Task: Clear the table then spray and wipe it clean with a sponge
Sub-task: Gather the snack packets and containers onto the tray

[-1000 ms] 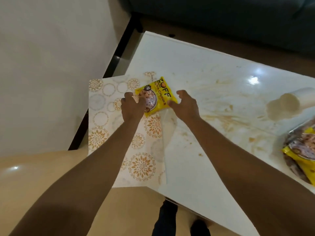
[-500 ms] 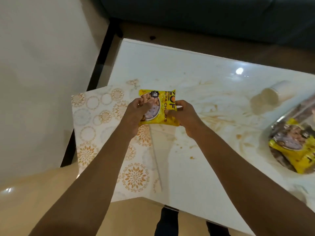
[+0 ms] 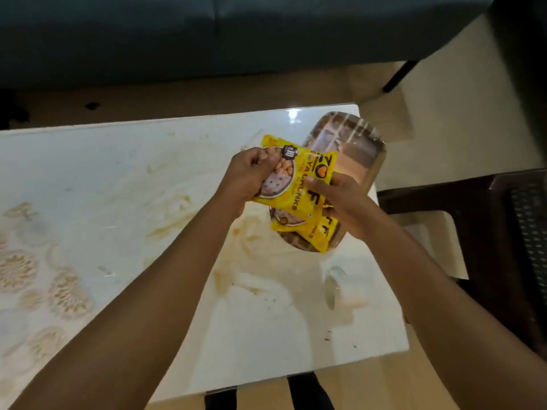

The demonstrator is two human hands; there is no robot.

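Both hands hold a yellow snack packet point(image 3: 299, 184) in the air above the near end of a brown oval tray point(image 3: 352, 143) at the table's right end. My left hand point(image 3: 248, 173) grips the packet's left edge, and my right hand point(image 3: 343, 199) pinches its right edge. A second yellow packet point(image 3: 307, 232) lies in the tray just beneath. The white glossy table point(image 3: 133, 179) carries brown smears across its middle. A white cup point(image 3: 334, 287) lies on its side near the front right corner.
A patterned mat point(image 3: 32, 276) with orange floral circles covers the table's left part. A dark sofa point(image 3: 207, 34) runs along the far side. A dark brown chair point(image 3: 503, 232) stands close to the table's right edge. Tan floor surrounds the table.
Both hands lifted the yellow packet off the patterned mat and carried it rightward across the table to above the tray. The view swung right with them.
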